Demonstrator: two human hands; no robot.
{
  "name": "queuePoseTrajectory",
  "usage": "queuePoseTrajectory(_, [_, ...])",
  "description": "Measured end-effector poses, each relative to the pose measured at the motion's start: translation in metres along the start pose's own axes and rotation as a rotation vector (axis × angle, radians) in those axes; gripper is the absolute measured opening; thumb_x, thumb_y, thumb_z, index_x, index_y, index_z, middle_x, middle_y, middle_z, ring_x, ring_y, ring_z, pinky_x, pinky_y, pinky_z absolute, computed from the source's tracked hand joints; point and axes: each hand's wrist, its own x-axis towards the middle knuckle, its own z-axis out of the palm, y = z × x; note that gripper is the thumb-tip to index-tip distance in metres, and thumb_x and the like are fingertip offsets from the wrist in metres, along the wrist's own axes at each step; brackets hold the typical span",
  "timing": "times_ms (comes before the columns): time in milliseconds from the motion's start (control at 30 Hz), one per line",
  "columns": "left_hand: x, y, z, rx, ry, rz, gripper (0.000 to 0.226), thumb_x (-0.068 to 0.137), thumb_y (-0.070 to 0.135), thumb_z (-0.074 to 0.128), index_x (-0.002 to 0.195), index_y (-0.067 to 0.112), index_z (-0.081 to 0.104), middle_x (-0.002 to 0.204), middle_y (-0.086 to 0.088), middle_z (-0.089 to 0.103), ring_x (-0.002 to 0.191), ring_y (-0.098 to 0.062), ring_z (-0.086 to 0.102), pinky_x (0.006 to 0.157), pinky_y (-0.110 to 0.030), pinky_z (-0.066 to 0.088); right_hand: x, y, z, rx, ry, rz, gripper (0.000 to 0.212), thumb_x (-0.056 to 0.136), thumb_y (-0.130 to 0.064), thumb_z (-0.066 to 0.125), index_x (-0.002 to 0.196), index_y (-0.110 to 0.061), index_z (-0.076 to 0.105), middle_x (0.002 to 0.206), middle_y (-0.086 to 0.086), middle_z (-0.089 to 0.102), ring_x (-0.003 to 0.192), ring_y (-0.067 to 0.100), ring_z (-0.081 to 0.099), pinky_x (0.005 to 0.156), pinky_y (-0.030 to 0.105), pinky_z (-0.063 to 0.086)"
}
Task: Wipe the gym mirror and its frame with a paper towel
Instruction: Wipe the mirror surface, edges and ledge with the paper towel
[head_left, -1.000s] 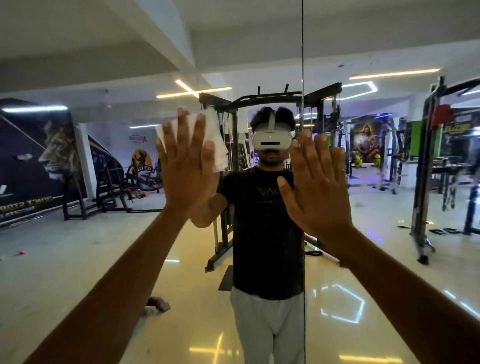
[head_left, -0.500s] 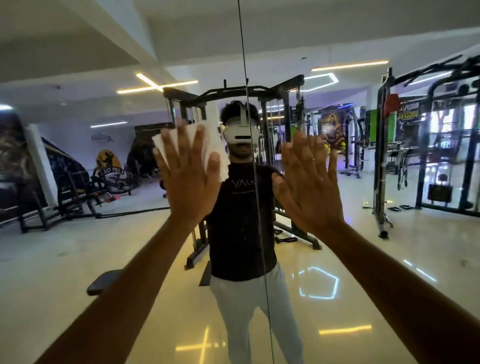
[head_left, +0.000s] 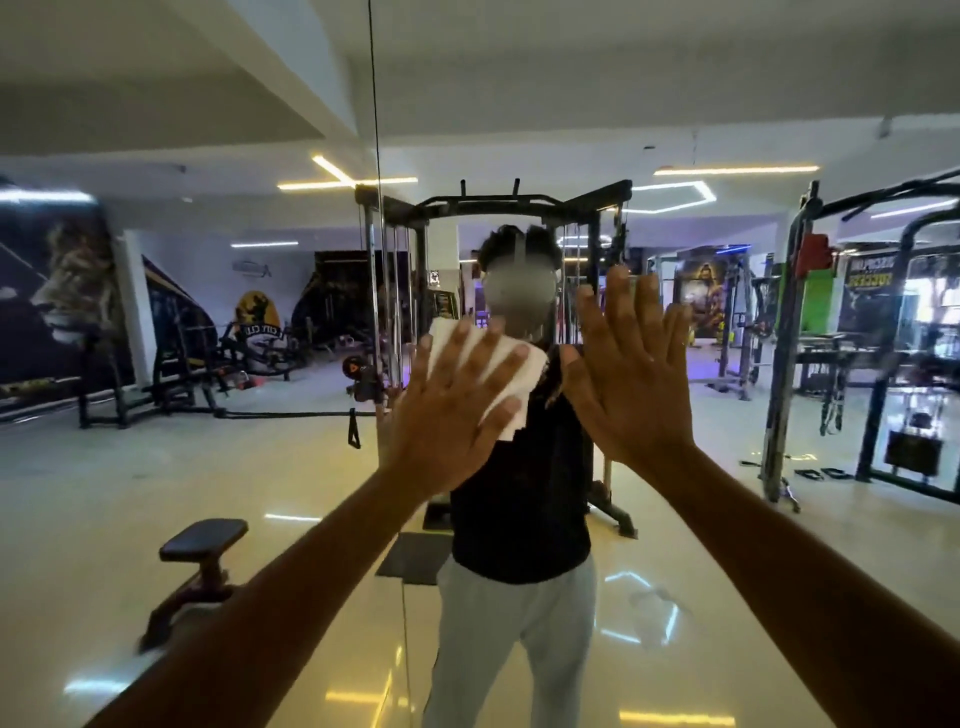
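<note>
A large gym mirror (head_left: 156, 493) fills the whole view, with a thin vertical seam (head_left: 382, 260) between two panes left of centre. My left hand (head_left: 452, 410) presses a white paper towel (head_left: 506, 364) flat against the glass, fingers straight and spread. My right hand (head_left: 631, 374) lies flat on the glass just right of it, palm forward and holding nothing. Both hands are on the pane right of the seam. No frame edge shows.
The mirror reflects a person in a black shirt and grey trousers (head_left: 519, 519), a cable machine (head_left: 493, 218), a bench (head_left: 202, 540), racks on the right (head_left: 789, 338) and a glossy floor.
The seam has shifted from right of centre to left of centre in view. My left hand with the towel has crossed from the seam's left side to its right and sits lower.
</note>
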Motion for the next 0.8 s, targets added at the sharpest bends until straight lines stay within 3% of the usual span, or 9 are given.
queuePoseTrajectory(67, [0.005,-0.014,0.004,0.058,-0.011,0.016,0.065,0.117,0.055,0.028,0.175,0.035,0.007,0.184,-0.003,-0.007,0.17,-0.031,-0.007,0.134,-0.065,0.002,-0.005,0.018,0.0,-0.02,-0.001,-0.041,0.072,0.116,-0.055,0.029,0.178,-0.026,0.005,0.184,0.011,-0.012,0.17,0.038,-0.012,0.135,0.067,-0.001])
queuePoseTrajectory(167, [0.024,-0.028,-0.007,0.05,0.137,-0.344,0.067,0.118,0.053,0.028,0.175,0.02,0.017,0.183,-0.015,0.0,0.169,-0.041,-0.004,0.133,-0.069,0.002,-0.009,0.04,-0.002,-0.018,0.008,-0.079,0.069,0.117,-0.054,0.03,0.177,-0.03,0.007,0.185,0.011,-0.008,0.17,0.039,-0.008,0.133,0.07,0.004])
queuePoseTrajectory(233, [0.028,0.014,0.0,-0.001,0.243,-0.477,0.065,0.119,0.049,0.029,0.174,0.015,0.022,0.18,-0.024,0.008,0.167,-0.048,0.004,0.132,-0.072,0.005,-0.011,0.047,-0.003,-0.004,0.006,-0.1,0.066,0.117,-0.053,0.028,0.177,-0.033,0.007,0.185,0.009,-0.006,0.171,0.038,-0.007,0.132,0.071,0.006])
queuePoseTrajectory(333, [0.002,0.089,0.017,-0.054,0.075,-0.173,0.063,0.118,0.045,0.033,0.175,0.026,0.016,0.184,-0.009,-0.002,0.169,-0.037,-0.005,0.132,-0.07,0.009,-0.013,0.057,-0.005,0.014,0.004,-0.138,0.063,0.118,-0.048,0.026,0.177,-0.031,0.012,0.185,0.007,-0.003,0.171,0.036,-0.007,0.134,0.069,0.005])
queuePoseTrajectory(433, [-0.003,0.051,0.013,0.016,0.025,-0.021,0.06,0.119,0.046,0.024,0.175,0.028,0.013,0.184,-0.009,0.001,0.169,-0.037,-0.003,0.13,-0.072,0.015,-0.017,0.069,-0.007,0.026,0.003,-0.17,0.062,0.119,-0.045,0.028,0.177,-0.031,0.015,0.186,0.007,-0.001,0.171,0.034,-0.006,0.136,0.063,0.001])
queuePoseTrajectory(533, [0.023,0.02,0.005,0.056,0.216,-0.384,0.066,0.119,0.051,0.016,0.171,0.012,0.025,0.179,-0.023,0.016,0.164,-0.052,0.011,0.126,-0.08,0.016,-0.017,0.07,-0.006,0.034,0.009,-0.18,0.062,0.119,-0.046,0.029,0.177,-0.032,0.014,0.186,0.006,0.0,0.171,0.033,-0.006,0.137,0.061,0.001])
queuePoseTrajectory(600, [0.032,0.05,0.016,0.1,0.209,-0.508,0.068,0.119,0.05,0.027,0.17,0.006,0.029,0.179,-0.025,0.013,0.165,-0.051,0.005,0.13,-0.076,0.009,-0.018,0.069,-0.004,0.041,0.026,-0.174,0.062,0.119,-0.046,0.031,0.177,-0.031,0.015,0.186,0.007,0.002,0.171,0.034,-0.004,0.137,0.062,0.001])
queuePoseTrajectory(700, [0.003,0.101,0.03,0.026,0.045,-0.162,0.065,0.117,0.047,0.035,0.175,0.023,0.017,0.183,-0.014,0.001,0.169,-0.041,-0.003,0.133,-0.07,0.007,-0.019,0.069,-0.003,0.047,0.034,-0.172,0.062,0.119,-0.047,0.03,0.177,-0.03,0.016,0.185,0.008,0.003,0.171,0.035,-0.003,0.137,0.062,0.001])
queuePoseTrajectory(800, [-0.005,0.052,0.014,0.08,-0.021,0.035,0.061,0.118,0.048,0.016,0.174,0.029,0.006,0.183,-0.012,0.001,0.169,-0.038,-0.004,0.131,-0.072,0.015,-0.02,0.071,-0.005,0.058,0.021,-0.171,0.062,0.119,-0.047,0.03,0.177,-0.03,0.017,0.185,0.009,0.003,0.171,0.035,-0.003,0.136,0.064,0.005])
